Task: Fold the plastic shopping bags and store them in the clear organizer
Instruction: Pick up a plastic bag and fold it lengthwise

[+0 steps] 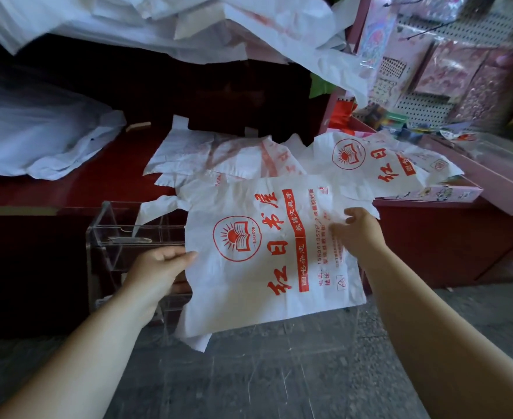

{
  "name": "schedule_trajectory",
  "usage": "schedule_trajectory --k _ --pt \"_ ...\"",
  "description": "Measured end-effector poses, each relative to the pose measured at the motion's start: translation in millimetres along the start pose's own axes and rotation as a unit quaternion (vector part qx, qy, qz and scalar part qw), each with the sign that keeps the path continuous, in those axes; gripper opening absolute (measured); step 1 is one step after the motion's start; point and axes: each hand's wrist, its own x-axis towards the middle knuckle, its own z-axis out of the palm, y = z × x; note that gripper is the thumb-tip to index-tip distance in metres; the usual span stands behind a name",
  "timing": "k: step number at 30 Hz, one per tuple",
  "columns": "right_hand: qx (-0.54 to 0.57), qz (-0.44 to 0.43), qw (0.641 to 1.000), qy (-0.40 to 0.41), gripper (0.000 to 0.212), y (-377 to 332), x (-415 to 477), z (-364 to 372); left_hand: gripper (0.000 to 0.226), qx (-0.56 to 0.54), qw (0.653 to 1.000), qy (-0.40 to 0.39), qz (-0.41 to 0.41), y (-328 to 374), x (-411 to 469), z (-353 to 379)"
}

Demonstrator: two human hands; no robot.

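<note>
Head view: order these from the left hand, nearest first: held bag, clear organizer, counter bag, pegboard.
1. held bag, in the left hand.
2. clear organizer, just behind it.
3. counter bag, upper right.
4. pegboard, far upper right.
</note>
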Motion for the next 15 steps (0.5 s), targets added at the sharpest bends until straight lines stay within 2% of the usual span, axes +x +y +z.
schedule_trajectory --k 5,10,13,15 --pt "0.014 -0.014 1.000 -0.008 0.055 4 2 4 0.016 -0.014 1.000 -0.018 0.005 2 4 2" --pt "0.059 -0.068 0.996 0.001 0.040 7 -7 6 0.016 -0.039 0.999 -0.005 0.030 2 10 13" --pt "0.080 -0.097 0.990 0.058 0.037 15 -18 6 0.019 -0.030 0.998 0.032 0.054 0 11 13" --pt "0.130 -0.069 0.982 0.117 0.034 23 -26 4 0.019 -0.022 0.997 0.041 0.065 1 12 10"
